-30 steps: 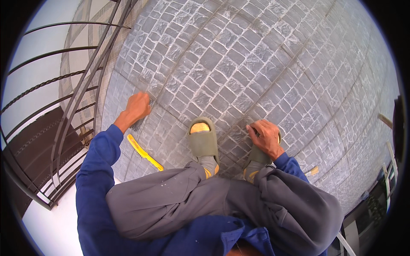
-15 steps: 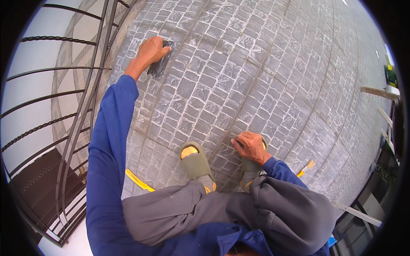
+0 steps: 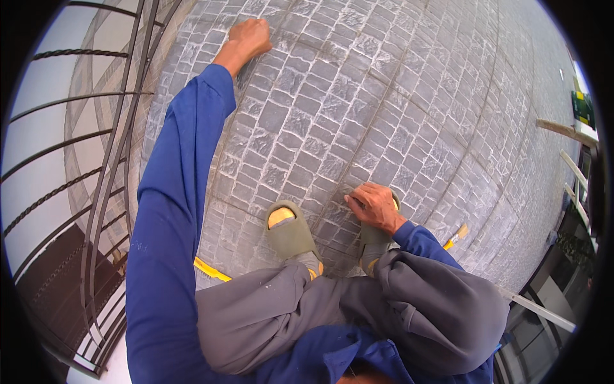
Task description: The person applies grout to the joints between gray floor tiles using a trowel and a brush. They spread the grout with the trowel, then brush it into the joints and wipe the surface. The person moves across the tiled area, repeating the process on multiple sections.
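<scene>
My left hand [image 3: 251, 37] is stretched far forward over the grey stone-patterned paving [image 3: 307, 121], its fingers closed in a fist. The dark flat scraper that showed beneath it a moment earlier is now hidden behind the hand. My right hand [image 3: 374, 206] hangs loosely curled in front of my right knee, above the right slipper, with nothing visible in its fingers. Between the hands, an olive slipper [image 3: 291, 238] covers my left foot. A paintbrush [image 3: 456, 236] with a yellow handle lies on the paving right of my right forearm. By my left knee rests a yellow toothed-edge handle [image 3: 211, 271], partly hidden.
Dark metal railings [image 3: 115, 137] with twisted bars run along the left side, beside a brown slatted panel [image 3: 54, 272]. On the right stand pale bars [image 3: 543, 312] and a wooden beam [image 3: 566, 131]. A green and yellow object [image 3: 582, 107] is at the far right.
My left hand has moved forward and slightly right, carrying the scraper out of sight. My right hand stays almost in place. The view has shifted slightly.
</scene>
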Action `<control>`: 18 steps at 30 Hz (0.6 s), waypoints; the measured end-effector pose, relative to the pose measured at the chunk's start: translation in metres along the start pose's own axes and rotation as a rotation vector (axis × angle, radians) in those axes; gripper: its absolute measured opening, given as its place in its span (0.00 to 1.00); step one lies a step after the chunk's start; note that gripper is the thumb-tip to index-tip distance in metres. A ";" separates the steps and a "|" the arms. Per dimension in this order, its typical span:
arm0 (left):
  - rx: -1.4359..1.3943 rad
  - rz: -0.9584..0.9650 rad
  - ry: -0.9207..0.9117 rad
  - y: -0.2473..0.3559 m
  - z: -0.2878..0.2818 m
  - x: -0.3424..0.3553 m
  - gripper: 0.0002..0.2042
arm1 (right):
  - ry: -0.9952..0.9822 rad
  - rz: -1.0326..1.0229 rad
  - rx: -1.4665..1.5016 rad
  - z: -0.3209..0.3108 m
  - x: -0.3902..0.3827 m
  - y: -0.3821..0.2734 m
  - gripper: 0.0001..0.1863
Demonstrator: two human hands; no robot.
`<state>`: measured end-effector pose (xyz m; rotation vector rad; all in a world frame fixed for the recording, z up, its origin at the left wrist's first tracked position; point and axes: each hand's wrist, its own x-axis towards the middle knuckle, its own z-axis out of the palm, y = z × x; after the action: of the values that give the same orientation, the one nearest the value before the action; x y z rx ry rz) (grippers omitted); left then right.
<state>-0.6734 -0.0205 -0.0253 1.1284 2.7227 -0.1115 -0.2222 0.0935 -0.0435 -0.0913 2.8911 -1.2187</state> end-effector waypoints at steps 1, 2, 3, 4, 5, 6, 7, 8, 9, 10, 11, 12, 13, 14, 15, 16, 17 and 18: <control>0.016 0.028 -0.007 -0.004 -0.001 -0.009 0.12 | -0.015 -0.004 -0.005 -0.001 0.001 -0.001 0.08; 0.014 0.041 -0.052 -0.010 0.000 -0.025 0.12 | -0.038 -0.001 -0.005 -0.002 0.002 -0.002 0.07; 0.010 0.053 -0.087 -0.015 0.001 -0.042 0.12 | -0.049 0.013 -0.001 -0.003 0.002 -0.003 0.07; 0.003 0.070 -0.125 -0.018 0.003 -0.059 0.12 | -0.047 0.000 -0.007 -0.004 0.003 -0.003 0.07; -0.033 0.021 -0.126 -0.021 0.007 -0.085 0.10 | -0.049 0.008 -0.005 -0.004 0.004 -0.004 0.07; -0.042 -0.012 -0.136 -0.024 0.012 -0.110 0.09 | -0.047 0.019 0.000 -0.004 0.005 -0.005 0.07; -0.056 -0.045 -0.140 -0.027 0.017 -0.136 0.08 | -0.040 0.019 0.005 -0.004 0.005 -0.006 0.07; -0.079 -0.050 -0.131 -0.032 0.022 -0.164 0.08 | -0.034 0.021 0.009 -0.005 0.006 -0.006 0.07; -0.105 -0.056 -0.122 -0.035 0.027 -0.193 0.09 | -0.034 0.023 0.020 -0.005 0.006 -0.006 0.08; -0.123 -0.091 -0.152 -0.039 0.030 -0.219 0.10 | -0.030 0.024 0.015 -0.005 0.006 -0.006 0.08; -0.142 -0.130 -0.178 -0.043 0.033 -0.244 0.11 | -0.030 0.020 0.016 -0.005 0.006 -0.006 0.07; -0.135 -0.162 -0.221 -0.045 0.035 -0.268 0.11 | -0.036 0.026 0.017 -0.005 0.006 -0.006 0.07; -0.130 -0.195 -0.258 -0.047 0.037 -0.290 0.11 | -0.032 0.013 0.015 -0.005 0.006 -0.006 0.07; -0.130 -0.207 -0.294 -0.049 0.038 -0.310 0.11 | -0.037 0.008 0.015 -0.005 0.007 -0.006 0.07; -0.132 -0.222 -0.324 -0.051 0.040 -0.325 0.11 | -0.048 0.020 0.018 -0.005 0.007 -0.006 0.07; -0.128 -0.219 -0.328 -0.052 0.042 -0.342 0.11 | -0.034 0.011 0.013 -0.005 0.008 -0.006 0.07; -0.128 -0.233 -0.330 -0.051 0.044 -0.361 0.11 | -0.037 0.008 0.013 -0.006 0.008 -0.007 0.07; -0.123 -0.254 -0.344 -0.054 0.047 -0.370 0.11 | -0.028 0.006 0.021 -0.006 0.008 -0.007 0.07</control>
<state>-0.4487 -0.3218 0.0049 0.6561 2.5078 -0.1551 -0.2302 0.0923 -0.0343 -0.0994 2.8523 -1.2360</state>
